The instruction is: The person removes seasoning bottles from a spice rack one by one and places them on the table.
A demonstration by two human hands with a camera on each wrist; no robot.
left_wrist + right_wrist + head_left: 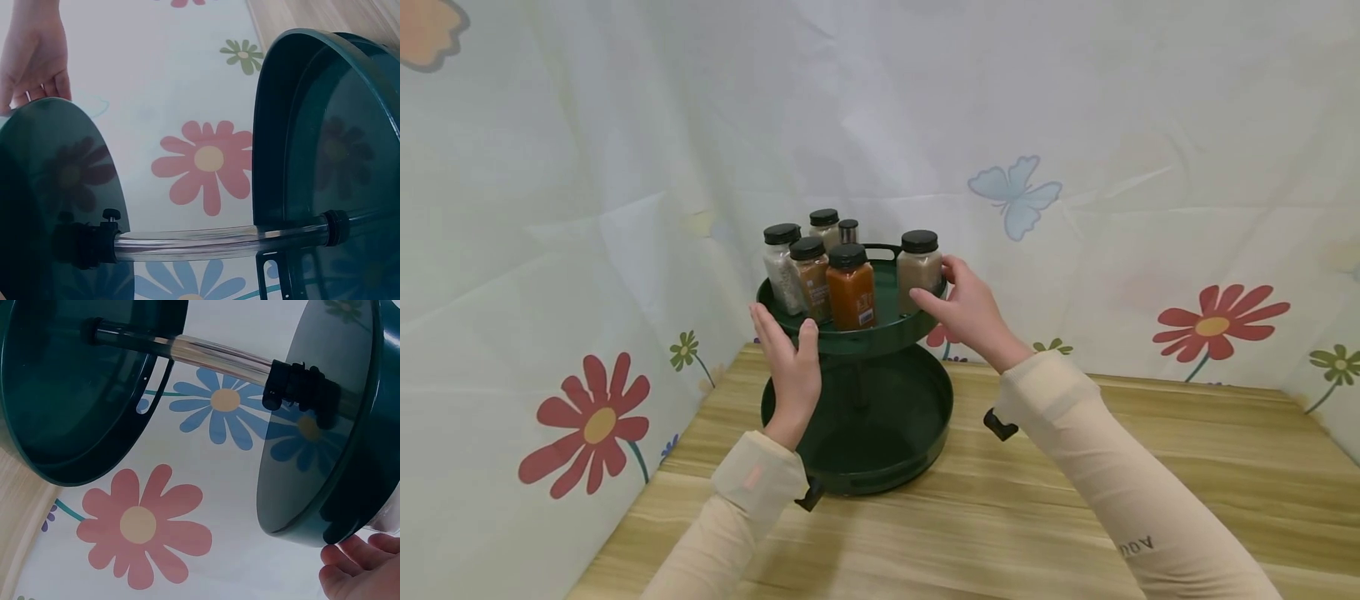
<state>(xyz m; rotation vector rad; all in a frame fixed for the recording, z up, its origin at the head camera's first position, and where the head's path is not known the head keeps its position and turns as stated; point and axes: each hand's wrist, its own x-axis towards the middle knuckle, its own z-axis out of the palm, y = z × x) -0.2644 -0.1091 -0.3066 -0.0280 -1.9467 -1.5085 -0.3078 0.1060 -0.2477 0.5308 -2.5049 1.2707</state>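
Observation:
My right hand [973, 312] curls its thumb and index finger about a black-lidded spice jar [919, 275] of beige powder at the tray's right edge. In the right wrist view its fingertips [334, 555] are right at the wall of the green upper tray [369, 450]. My left hand [790, 371] is raised with straight fingers at the tray's left front side, its thumb overlapping the rim. Close to it stand an orange spice jar [852, 292], a brown one [812, 283] and a white one [782, 271]. Behind them are a beige jar [823, 223] and a small metal-topped bottle [848, 232].
A lower green tray [872, 483] rests on the wooden table [1150, 475], joined to the upper one by a metal post [187, 245]. Black handle loops [880, 247] rise at the back. Flower-printed cloth walls [1150, 167] stand behind and at left.

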